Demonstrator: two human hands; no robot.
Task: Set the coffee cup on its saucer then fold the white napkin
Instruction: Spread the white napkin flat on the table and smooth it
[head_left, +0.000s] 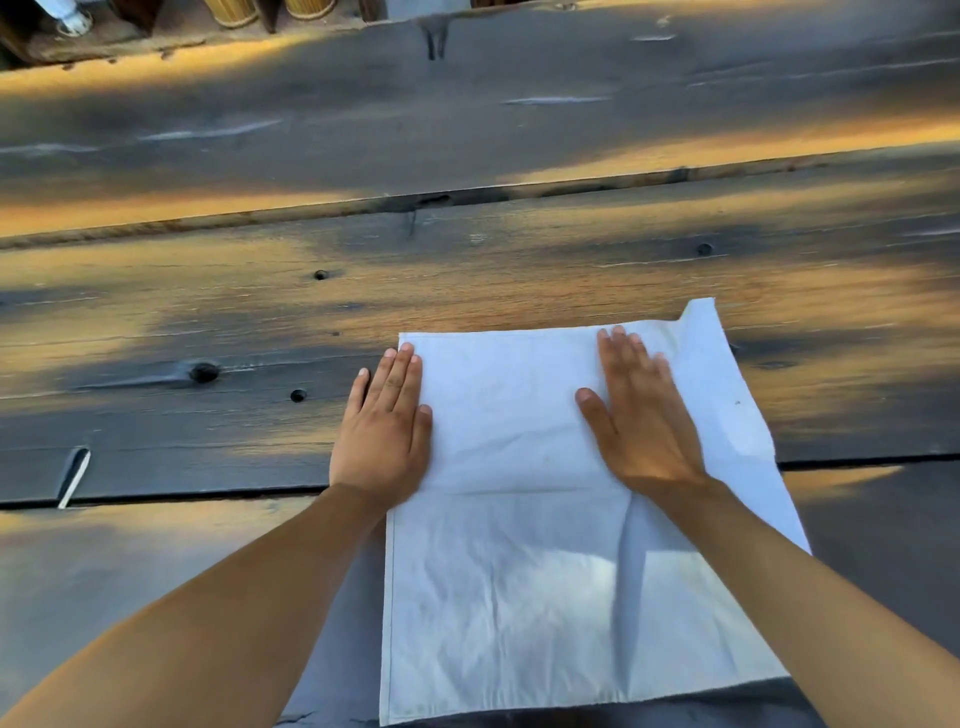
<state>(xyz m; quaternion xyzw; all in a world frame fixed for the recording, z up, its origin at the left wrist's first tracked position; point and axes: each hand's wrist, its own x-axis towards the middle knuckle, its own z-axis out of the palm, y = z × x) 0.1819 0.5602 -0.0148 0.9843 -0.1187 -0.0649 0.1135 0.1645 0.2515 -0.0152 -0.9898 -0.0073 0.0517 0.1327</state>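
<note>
The white napkin (514, 519) lies spread flat on the dark wooden table, near its front edge. Its far right corner sticks up past the top edge, and a lengthwise crease runs down its right part. My left hand (387, 436) rests palm down on the napkin's left edge, half on the cloth and half on the wood, fingers straight. My right hand (636, 415) presses flat on the upper right part of the cloth, thumb spread out. Neither hand grips anything. No coffee cup or saucer is in view.
The table (467, 270) is made of wide weathered planks with gaps, knots and small holes. A loose splinter (75, 475) stands up at the left by a plank gap. Beyond the far edge are bamboo-like containers (231, 10) and dark furniture legs.
</note>
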